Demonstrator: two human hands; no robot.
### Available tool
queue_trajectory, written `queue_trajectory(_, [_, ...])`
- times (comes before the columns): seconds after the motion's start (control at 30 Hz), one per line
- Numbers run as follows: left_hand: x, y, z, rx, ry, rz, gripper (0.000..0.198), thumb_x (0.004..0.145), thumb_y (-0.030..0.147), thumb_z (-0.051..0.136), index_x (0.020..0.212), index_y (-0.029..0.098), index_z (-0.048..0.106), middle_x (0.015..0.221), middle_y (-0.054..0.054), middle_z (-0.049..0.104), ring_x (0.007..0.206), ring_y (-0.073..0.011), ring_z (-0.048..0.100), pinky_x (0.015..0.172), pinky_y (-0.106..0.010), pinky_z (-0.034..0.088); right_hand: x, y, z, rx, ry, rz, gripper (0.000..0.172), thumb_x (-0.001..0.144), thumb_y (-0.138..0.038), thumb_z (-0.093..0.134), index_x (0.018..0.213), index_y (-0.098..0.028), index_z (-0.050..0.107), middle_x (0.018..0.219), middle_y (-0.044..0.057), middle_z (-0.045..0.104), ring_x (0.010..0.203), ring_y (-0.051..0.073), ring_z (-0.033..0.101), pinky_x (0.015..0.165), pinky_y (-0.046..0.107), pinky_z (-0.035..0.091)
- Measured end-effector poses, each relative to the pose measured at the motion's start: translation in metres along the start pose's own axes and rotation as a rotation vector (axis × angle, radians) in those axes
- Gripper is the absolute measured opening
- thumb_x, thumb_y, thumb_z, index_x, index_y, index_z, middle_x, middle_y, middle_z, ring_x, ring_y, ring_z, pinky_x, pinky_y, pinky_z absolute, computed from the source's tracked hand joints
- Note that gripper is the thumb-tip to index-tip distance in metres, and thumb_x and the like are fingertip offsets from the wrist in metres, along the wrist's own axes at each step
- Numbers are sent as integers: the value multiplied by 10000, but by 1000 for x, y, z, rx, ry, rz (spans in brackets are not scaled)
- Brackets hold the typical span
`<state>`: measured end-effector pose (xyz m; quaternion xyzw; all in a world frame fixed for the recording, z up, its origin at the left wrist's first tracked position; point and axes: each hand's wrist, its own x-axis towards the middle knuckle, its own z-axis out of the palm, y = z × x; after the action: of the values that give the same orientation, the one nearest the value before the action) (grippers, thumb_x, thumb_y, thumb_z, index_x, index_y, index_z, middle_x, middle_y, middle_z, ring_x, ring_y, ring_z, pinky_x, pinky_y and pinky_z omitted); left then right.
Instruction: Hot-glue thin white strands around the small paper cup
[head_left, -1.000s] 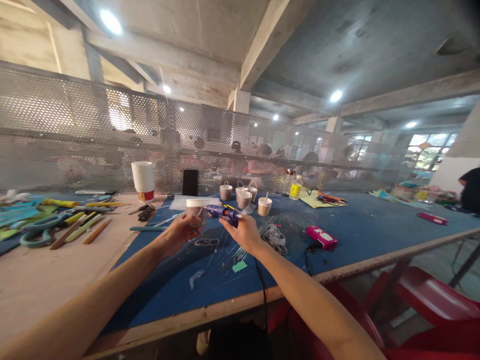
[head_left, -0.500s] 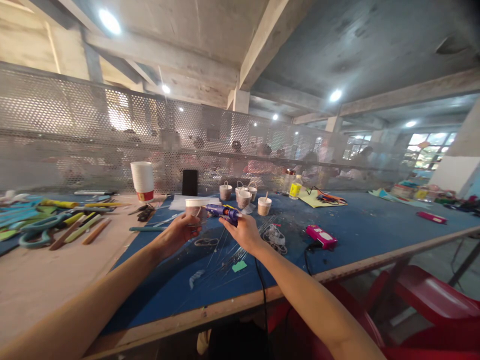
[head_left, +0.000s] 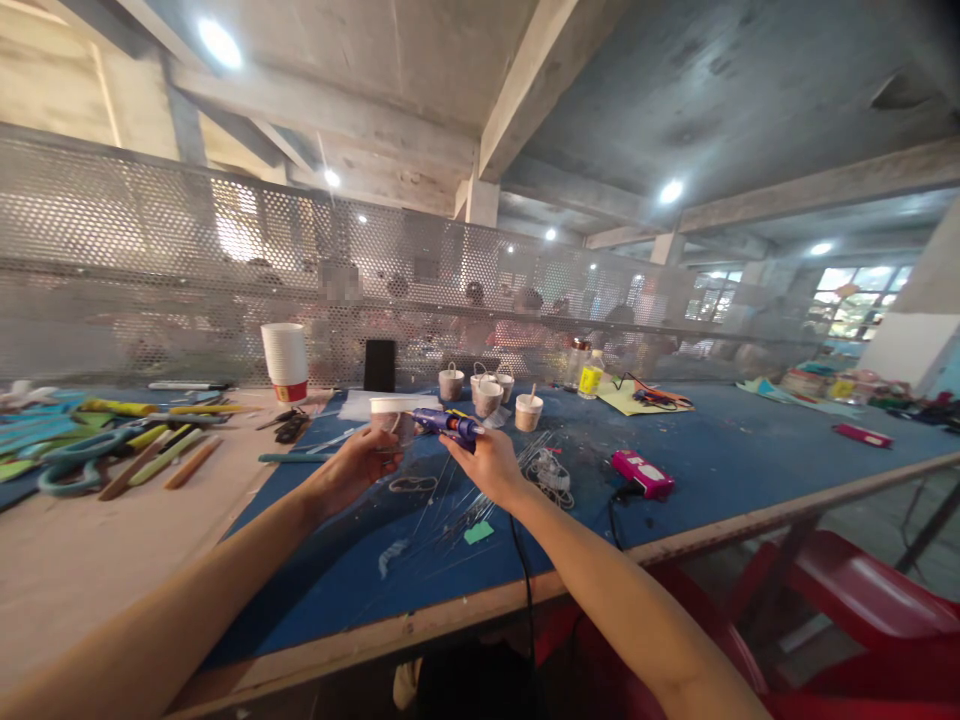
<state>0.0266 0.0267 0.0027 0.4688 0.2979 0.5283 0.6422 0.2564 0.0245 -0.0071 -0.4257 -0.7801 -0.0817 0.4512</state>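
Note:
My left hand (head_left: 360, 465) is closed round a paper cup (head_left: 391, 407) with a white rim and a brownish wrap, held above the blue table mat (head_left: 322, 570). In my right hand (head_left: 487, 462) is a blue-purple glue gun (head_left: 442, 422), gripped by its handle. Its nozzle points left and meets, or nearly meets, the cup's right side just under the rim. The black cord (head_left: 523, 570) drops from the right hand over the table's front edge. Beyond the hands stand several wrapped paper cups (head_left: 489, 398), some with looped handles.
At left lie scissors (head_left: 82, 460) and several clay tools (head_left: 169, 455); behind them rises a stack of white cups (head_left: 285, 355). Tangled cord (head_left: 551, 478) and a green scrap (head_left: 478, 532) lie ahead. A magenta box (head_left: 643, 474), a yellow-labelled bottle (head_left: 591, 375) and red chairs (head_left: 862, 590) are at right.

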Motion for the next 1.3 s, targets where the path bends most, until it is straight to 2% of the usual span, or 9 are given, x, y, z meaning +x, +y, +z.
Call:
queue_trajectory(0.23, [1,-1,-3,-27,-16,0,274,765,105,652,1024,128,736,948,-94,752,594,-116,614,536,-212,522,0,-1,-2,-8,0,2,382,955,-513,564,1150,-218,708,913,71,783,835,230,746,707,268,501])
queue_trajectory(0.4, [4,-3,-9,-59,7,-14,153,766,106,656,894,127,737,754,-60,714,584,-130,623,527,-217,523,1,-1,-4,-6,3,4,369,957,-496,568,1148,-213,707,903,71,783,828,233,748,704,265,497])
queue_trajectory(0.57, [4,-3,-9,-78,-2,-13,178,754,90,662,918,111,726,772,-73,723,577,-131,634,538,-226,531,1,-1,-3,-18,2,3,371,954,-489,580,1151,-202,706,903,74,785,823,229,748,702,257,492])
queue_trajectory(0.9, [4,-1,-9,-122,-20,-27,135,751,52,640,847,107,717,729,-71,724,566,-142,639,537,-244,541,1,-1,-4,-25,-10,14,350,955,-484,580,1134,-216,718,898,62,786,818,226,746,692,252,478])
queue_trajectory(1.03, [5,-3,-12,-136,-45,-22,191,768,55,626,923,93,732,820,-103,753,573,-143,647,547,-246,552,1,1,-2,-28,-6,9,362,960,-487,570,1151,-215,714,914,62,786,825,225,747,705,254,479])
queue_trajectory(1.17, [4,-1,-10,-143,-32,-32,251,777,41,589,973,90,738,860,-109,764,565,-141,646,559,-255,567,1,2,-1,-37,-10,17,362,960,-488,568,1129,-207,721,911,68,786,829,228,747,700,252,477])
queue_trajectory(1.3, [2,2,-6,-146,-2,-38,226,771,33,583,926,95,736,821,-101,761,554,-141,644,547,-252,567,1,1,-3,-40,-11,27,364,960,-492,566,1094,-196,728,889,76,784,815,232,748,693,253,476])
